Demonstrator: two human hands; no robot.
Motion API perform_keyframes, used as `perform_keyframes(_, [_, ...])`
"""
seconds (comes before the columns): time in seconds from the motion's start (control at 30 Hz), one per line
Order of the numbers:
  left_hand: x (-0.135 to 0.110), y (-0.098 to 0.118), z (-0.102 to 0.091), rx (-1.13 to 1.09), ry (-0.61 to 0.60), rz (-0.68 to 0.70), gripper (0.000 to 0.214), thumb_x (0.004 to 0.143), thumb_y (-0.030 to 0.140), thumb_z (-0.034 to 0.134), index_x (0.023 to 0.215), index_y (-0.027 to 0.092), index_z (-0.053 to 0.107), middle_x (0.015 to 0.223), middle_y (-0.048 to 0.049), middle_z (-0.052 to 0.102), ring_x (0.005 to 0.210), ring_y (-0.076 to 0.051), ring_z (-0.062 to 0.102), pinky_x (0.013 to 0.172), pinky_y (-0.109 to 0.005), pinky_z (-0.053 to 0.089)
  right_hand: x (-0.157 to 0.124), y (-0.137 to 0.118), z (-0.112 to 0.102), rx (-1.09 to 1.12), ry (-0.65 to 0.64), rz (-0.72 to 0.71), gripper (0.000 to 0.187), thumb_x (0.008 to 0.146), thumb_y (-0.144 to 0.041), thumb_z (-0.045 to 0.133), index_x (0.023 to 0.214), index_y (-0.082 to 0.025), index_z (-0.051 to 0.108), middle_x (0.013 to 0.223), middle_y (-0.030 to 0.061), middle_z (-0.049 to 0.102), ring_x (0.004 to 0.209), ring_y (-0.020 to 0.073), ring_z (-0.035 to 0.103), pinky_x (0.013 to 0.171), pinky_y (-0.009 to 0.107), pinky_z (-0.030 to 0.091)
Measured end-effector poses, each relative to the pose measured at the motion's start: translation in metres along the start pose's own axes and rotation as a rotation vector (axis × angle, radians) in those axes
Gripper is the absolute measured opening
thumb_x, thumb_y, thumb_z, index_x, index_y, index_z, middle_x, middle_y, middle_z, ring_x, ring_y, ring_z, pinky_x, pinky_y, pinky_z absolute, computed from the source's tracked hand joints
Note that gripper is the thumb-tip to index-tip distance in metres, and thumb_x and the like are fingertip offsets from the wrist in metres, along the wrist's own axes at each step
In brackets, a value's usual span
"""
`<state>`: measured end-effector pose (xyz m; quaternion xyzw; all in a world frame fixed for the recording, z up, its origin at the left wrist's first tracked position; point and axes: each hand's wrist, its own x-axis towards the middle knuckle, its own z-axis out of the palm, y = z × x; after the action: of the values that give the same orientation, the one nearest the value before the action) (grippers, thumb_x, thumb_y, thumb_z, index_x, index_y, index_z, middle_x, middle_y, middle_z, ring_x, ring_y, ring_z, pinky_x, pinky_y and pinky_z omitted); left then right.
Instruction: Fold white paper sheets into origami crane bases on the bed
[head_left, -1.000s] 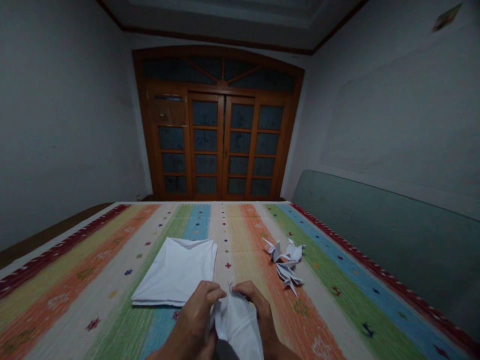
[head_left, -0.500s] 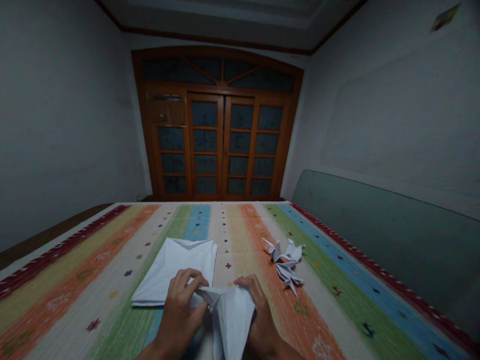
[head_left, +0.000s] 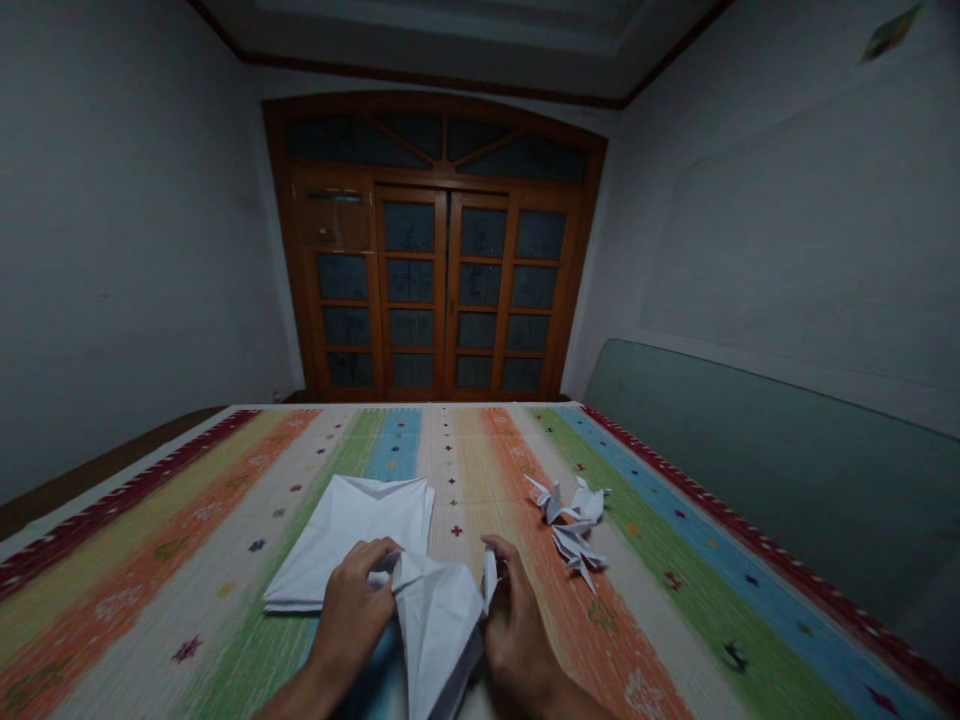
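- Folded paper (head_left: 439,625) is held between both hands, above the striped mat (head_left: 637,640).
- Its left corner is gripped by the closed fingers of the left hand (head_left: 349,610).
- Its right flap is pinched by the right hand (head_left: 521,640).

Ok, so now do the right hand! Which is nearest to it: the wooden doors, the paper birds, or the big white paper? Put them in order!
1. Nearest: the big white paper, touching the right hand on its left side.
2. Next: the paper birds, ahead and to the right.
3. Farthest: the wooden doors, straight ahead at the end of the room.
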<state>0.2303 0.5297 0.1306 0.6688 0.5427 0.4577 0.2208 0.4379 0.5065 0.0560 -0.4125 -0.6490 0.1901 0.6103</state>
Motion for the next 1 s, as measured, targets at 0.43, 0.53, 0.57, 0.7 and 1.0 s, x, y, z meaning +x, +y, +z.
perform_keyframes(0.43, [0.013, -0.009, -0.005, 0.004, -0.067, -0.094, 0.031, 0.077, 0.046, 0.057, 0.063, 0.021, 0.07, 0.062, -0.004, 0.071, 0.069, -0.03, 0.069, 0.065, -0.032, 0.052, 0.009, 0.006, 0.001, 0.266, 0.22, 0.232, 0.047, 0.079, -0.02, 0.068, 0.124, -0.022, 0.052, 0.101, 0.0069, 0.071, 0.088, 0.0248, 0.074, 0.075, 0.033, 0.062])
perform_keyframes(0.53, [0.014, -0.011, -0.006, -0.015, -0.103, -0.105, 0.039, 0.082, 0.052, 0.056, 0.061, 0.021, 0.068, 0.062, -0.0034, 0.07, 0.071, -0.03, 0.068, 0.067, -0.031, 0.052, 0.015, 0.013, -0.001, 0.241, 0.275, 0.254, 0.033, 0.077, -0.024, 0.071, 0.108, -0.021, 0.06, 0.096, 0.0064, 0.073, 0.084, 0.0256, 0.073, 0.072, 0.033, 0.061])
perform_keyframes(0.57, [0.015, -0.013, -0.006, -0.016, -0.107, -0.11, 0.041, 0.082, 0.054, 0.056, 0.06, 0.021, 0.067, 0.061, -0.0033, 0.069, 0.071, -0.03, 0.067, 0.067, -0.031, 0.052, 0.016, 0.014, -0.002, 0.221, 0.286, 0.266, 0.029, 0.076, -0.026, 0.071, 0.103, -0.021, 0.062, 0.093, 0.0058, 0.073, 0.082, 0.0253, 0.072, 0.071, 0.032, 0.06])
perform_keyframes(0.7, [0.018, -0.019, -0.007, -0.031, -0.13, -0.118, 0.05, 0.081, 0.064, 0.053, 0.062, 0.02, 0.067, 0.061, -0.0029, 0.069, 0.072, -0.03, 0.066, 0.069, -0.032, 0.053, 0.021, 0.016, -0.009, 0.144, 0.266, 0.344, 0.016, 0.076, -0.033, 0.069, 0.083, -0.019, 0.069, 0.078, 0.0036, 0.071, 0.075, 0.0238, 0.066, 0.067, 0.029, 0.054])
perform_keyframes(1.0, [0.033, -0.024, -0.016, 0.02, -0.168, -0.148, 0.063, 0.078, 0.077, 0.045, 0.061, 0.02, 0.065, 0.062, -0.0041, 0.069, 0.071, -0.029, 0.064, 0.066, -0.032, 0.049, 0.026, 0.016, -0.015, 0.183, 0.241, 0.47, 0.048, 0.083, -0.061, 0.064, 0.073, -0.015, 0.072, 0.07, 0.0047, 0.07, 0.067, 0.0235, 0.062, 0.064, 0.031, 0.051])
